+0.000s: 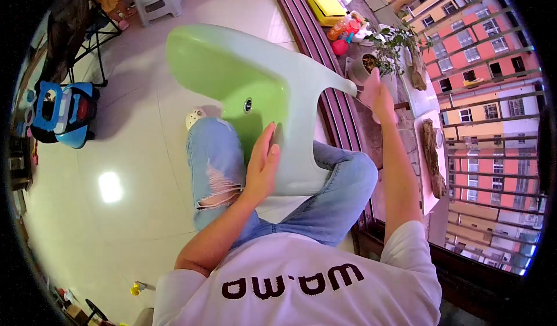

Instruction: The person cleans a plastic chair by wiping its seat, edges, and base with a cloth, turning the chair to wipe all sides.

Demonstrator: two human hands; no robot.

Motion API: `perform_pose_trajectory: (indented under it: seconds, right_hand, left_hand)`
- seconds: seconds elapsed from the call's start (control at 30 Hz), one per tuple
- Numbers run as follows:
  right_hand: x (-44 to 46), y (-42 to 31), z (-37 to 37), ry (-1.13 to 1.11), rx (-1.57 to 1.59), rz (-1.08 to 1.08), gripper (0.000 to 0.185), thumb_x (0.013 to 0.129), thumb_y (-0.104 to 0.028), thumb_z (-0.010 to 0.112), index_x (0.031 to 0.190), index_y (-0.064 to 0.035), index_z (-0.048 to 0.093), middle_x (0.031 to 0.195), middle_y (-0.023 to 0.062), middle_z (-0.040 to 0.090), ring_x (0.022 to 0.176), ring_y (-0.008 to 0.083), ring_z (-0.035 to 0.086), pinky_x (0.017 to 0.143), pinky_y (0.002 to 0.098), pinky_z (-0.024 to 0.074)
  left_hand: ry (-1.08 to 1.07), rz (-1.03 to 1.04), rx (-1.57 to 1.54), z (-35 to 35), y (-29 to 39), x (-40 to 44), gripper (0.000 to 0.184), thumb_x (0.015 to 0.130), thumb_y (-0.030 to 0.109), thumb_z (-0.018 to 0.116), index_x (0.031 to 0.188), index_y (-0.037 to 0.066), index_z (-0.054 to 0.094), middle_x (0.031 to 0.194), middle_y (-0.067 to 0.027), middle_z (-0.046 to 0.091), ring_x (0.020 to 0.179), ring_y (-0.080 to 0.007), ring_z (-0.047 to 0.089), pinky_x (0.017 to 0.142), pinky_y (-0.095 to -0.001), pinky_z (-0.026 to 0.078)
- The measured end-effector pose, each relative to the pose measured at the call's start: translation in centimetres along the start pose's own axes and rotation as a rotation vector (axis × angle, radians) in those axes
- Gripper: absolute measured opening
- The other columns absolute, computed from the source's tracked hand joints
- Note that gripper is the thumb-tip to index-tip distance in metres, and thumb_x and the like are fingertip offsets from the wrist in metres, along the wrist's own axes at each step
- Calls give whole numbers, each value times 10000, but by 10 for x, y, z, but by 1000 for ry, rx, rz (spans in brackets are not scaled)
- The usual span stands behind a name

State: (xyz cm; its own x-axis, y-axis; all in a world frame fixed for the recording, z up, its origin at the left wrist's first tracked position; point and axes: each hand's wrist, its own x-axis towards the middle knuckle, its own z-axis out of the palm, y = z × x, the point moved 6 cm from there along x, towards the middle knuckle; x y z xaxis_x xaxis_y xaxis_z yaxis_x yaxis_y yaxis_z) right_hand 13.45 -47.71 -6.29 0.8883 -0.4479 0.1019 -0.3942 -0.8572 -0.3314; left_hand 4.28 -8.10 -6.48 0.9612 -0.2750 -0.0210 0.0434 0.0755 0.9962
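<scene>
A pale green moulded plastic chair (226, 59), fading to whitish grey, lies tipped across my lap. A shiny round metal fitting (248, 105) sits in its green inner face. My left hand (263, 172) rests against the chair's near edge, its fingers stretched out and close together. At the right, my right hand (380, 98) is raised beside the end of one chair leg, fingers extended and slightly blurred. I cannot tell whether it touches the leg tip.
A blue toy vehicle (64, 111) and a grey plastic stool (156, 1) stand on the tiled floor. Dark sliding-door tracks (316, 47) run along my right. Beyond them are a potted plant (366, 65), a yellow box (326, 9), toys, a piece of wood (432, 157) and window bars.
</scene>
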Motion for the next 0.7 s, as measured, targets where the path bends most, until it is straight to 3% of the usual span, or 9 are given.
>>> perform_pose_trajectory:
  seconds: [0.03,0.1,0.2,0.23,0.33,0.37,0.47,0.63,0.7]
  right_hand:
    - [-12,-5,-12,3,-6,7,292,953,-259,400,1063,-18,523,1000,208,635,903,409,598,792,450,450]
    - [-52,-59,-51,81,338,-35,277,972,-242,410,1078,-15,528,955,205,631,784,365,591,723,398,455]
    - [-133,-113,-54,-146,460,79,274,927,-168,546,1170,-42,552,971,173,646,856,206,632,709,347,482]
    - [-168,-134,-44,-160,453,-211,319,895,-141,580,1195,-35,556,1024,159,652,922,228,631,743,356,481]
    - [-239,-200,-1,-76,420,-596,508,835,-248,622,1290,-51,511,1321,152,505,1231,356,457,1023,480,335]
    - [-250,-213,9,-118,356,-659,512,846,-279,606,1300,-65,507,1381,145,455,1294,350,402,1073,498,280]
    - [-232,-217,25,-105,396,-693,551,845,-265,600,1342,-70,466,1423,116,414,1355,356,313,1117,512,184]
    - [-154,-231,29,-5,366,-681,419,871,-245,566,1261,-92,556,1326,82,512,1312,314,384,1092,502,246]
    - [-146,-237,25,-6,472,-840,350,867,-174,569,1205,-89,599,1259,76,560,1292,304,410,1076,484,283]
  left_hand:
    - [10,-13,-55,-1,-3,1,565,994,353,384,1409,-24,318,1437,-159,365,1345,-239,314,1122,-342,191]
    - [27,-55,-148,-5,-7,5,560,998,363,361,1406,-20,329,1435,-160,368,1345,-238,314,1122,-338,191]
    - [86,-154,-350,-14,-12,8,565,1007,384,307,1418,-4,302,1452,-163,339,1359,-243,293,1132,-341,180]
    - [123,-208,-467,-16,-13,8,574,1011,395,276,1434,8,265,1471,-165,307,1372,-249,271,1142,-350,168]
    - [167,-270,-602,-19,-13,7,592,1011,430,236,1448,30,241,1492,-168,273,1387,-264,247,1151,-365,159]
    - [184,-264,-678,-20,-14,6,577,1013,417,248,1445,35,249,1489,-160,282,1382,-255,254,1151,-358,158]
    - [180,-252,-763,-23,-16,6,553,1016,389,262,1445,40,252,1490,-152,280,1383,-244,251,1152,-350,153]
    - [151,-234,-616,-19,-8,6,615,1006,435,249,1454,14,210,1495,-181,258,1393,-277,226,1151,-380,141]
    - [149,-229,-637,-21,-11,6,615,1007,433,248,1455,14,206,1499,-182,250,1395,-275,222,1152,-380,140]
